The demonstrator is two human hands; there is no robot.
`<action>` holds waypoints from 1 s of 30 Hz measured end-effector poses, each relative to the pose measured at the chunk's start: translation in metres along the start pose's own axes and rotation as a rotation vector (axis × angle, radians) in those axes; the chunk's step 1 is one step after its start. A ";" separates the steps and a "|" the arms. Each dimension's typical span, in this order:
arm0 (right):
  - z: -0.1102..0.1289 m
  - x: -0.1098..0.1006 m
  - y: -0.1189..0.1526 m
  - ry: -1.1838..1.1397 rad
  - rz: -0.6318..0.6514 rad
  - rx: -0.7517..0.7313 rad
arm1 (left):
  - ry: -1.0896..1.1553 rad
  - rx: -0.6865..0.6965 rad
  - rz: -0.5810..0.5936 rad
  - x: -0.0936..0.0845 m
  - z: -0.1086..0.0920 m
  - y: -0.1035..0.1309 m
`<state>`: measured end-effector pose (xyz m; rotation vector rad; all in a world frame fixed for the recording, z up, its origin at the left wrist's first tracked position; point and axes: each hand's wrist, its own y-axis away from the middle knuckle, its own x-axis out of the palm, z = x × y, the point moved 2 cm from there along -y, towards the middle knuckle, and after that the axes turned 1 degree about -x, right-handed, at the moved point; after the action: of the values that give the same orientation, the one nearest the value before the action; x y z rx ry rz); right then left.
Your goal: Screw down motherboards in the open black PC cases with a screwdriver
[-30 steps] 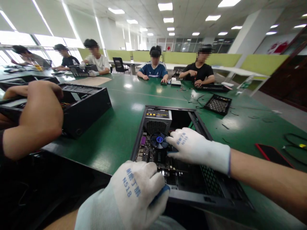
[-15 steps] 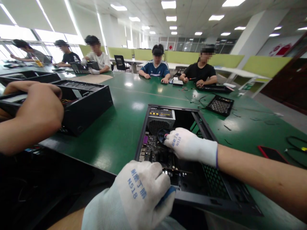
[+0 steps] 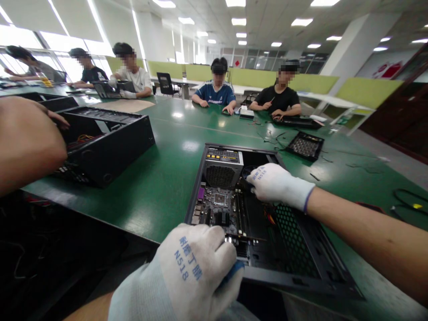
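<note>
An open black computer case (image 3: pixel 297 281) lies on its side in front of me, with its motherboard (image 3: pixel 209 205) showing. A bare CPU socket (image 3: pixel 220 199) is visible on the board, below the silver power supply (image 3: pixel 223 171). In my gloved right hand (image 3: pixel 276 185) is a round black cooler fan (image 3: pixel 247 173), mostly covered by my fingers, over the far inner part of the case. My gloved left hand (image 3: pixel 203 263) is closed at the case's near left corner. Its fingertips are hidden, but it appears to grip the edge.
Another black computer case (image 3: pixel 113 154) stands at left, with a co-worker's bare arm (image 3: pixel 30 147) over it. Beyond the green table (image 3: pixel 174 133) sit several people. A black tray-like part (image 3: pixel 306 146), loose cables (image 3: pixel 413 200) and a partly hidden red-edged item (image 3: pixel 369 206) lie right.
My right hand has carried the cooler fan right and away from the motherboard, exposing the socket. My left hand stays at the case corner. The co-worker's arm has shifted left.
</note>
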<state>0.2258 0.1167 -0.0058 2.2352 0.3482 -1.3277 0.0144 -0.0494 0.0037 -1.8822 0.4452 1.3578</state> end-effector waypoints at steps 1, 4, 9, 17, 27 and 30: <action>0.000 0.001 -0.006 0.004 0.017 0.000 | -0.004 0.003 -0.001 0.000 0.000 0.000; -0.002 0.003 -0.021 0.017 0.046 0.001 | -0.012 0.007 -0.001 0.000 0.000 0.000; -0.009 0.000 -0.026 0.024 0.046 0.032 | -0.006 -0.013 -0.039 0.002 0.000 0.000; -0.024 -0.002 0.009 -0.049 -0.248 0.047 | 0.042 -0.044 -0.016 0.001 0.003 0.000; -0.030 0.018 0.044 -0.435 -0.606 0.051 | 0.020 -0.168 0.240 -0.004 0.014 -0.044; -0.030 0.020 0.045 -0.491 -0.636 0.057 | -0.056 -0.168 0.386 0.017 0.028 -0.074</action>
<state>0.2786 0.0945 0.0018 1.8061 0.8852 -2.1678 0.0514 0.0221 0.0120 -1.9543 0.7130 1.7426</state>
